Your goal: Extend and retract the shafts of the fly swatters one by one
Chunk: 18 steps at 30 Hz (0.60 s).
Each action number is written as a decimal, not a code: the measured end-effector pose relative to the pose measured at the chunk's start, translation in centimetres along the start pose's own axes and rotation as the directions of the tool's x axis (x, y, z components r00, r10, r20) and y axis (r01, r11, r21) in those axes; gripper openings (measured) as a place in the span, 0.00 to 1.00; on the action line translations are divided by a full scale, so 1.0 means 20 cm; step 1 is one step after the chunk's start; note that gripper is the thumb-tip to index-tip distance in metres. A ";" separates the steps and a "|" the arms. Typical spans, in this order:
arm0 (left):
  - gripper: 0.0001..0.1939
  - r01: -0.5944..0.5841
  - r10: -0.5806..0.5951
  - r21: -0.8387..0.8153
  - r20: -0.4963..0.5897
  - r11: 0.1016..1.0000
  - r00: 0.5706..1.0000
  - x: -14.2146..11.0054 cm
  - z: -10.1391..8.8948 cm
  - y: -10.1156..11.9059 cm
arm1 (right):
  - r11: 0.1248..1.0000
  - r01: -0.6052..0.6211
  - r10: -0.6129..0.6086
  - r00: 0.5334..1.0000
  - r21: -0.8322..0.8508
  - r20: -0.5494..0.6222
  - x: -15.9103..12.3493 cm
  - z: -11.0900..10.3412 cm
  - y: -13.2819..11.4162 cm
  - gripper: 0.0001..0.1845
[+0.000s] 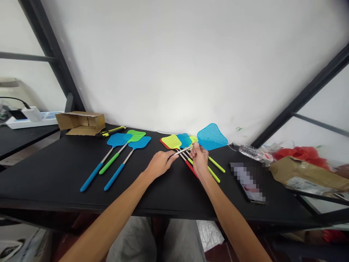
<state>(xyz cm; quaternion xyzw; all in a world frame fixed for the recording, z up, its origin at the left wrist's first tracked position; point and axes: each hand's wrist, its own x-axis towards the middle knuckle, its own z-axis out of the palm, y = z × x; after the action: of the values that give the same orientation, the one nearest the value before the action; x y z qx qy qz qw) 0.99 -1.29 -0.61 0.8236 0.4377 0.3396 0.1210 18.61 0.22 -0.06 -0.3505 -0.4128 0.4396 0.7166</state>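
Observation:
A blue fly swatter (212,136) is held above the table between both hands, its mesh head up to the right and its metal shaft slanting down left. My left hand (159,163) is closed around the handle end, mostly hiding it. The fingers of my right hand (199,158) pinch the shaft close to the head. Beneath them lies an overlapping group of fly swatters, among them a yellow one (171,141), a blue one (184,139) and a red one whose handle (191,168) shows. To the left rest two blue swatters (116,139) and a green one (136,135).
An open cardboard box (81,123) and a yellow-black cutter (111,131) sit at the back left of the black table (68,163). A phone (248,182) with a blurred screen lies right, near a cardboard package (305,174). A power strip (35,120) is far left.

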 end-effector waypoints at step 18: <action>0.23 -0.009 0.009 0.045 -0.001 0.999 1.000 -0.01 0.02 -0.02 | 0.992 0.117 -0.108 0.981 0.047 -0.164 0.07 -0.11 -0.05 0.22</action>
<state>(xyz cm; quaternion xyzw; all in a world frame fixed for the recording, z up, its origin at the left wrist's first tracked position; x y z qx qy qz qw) 0.94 -1.14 -1.17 0.8280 0.4415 0.3306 0.1007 21.29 0.88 0.25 -0.3408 -0.3600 0.3801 0.7809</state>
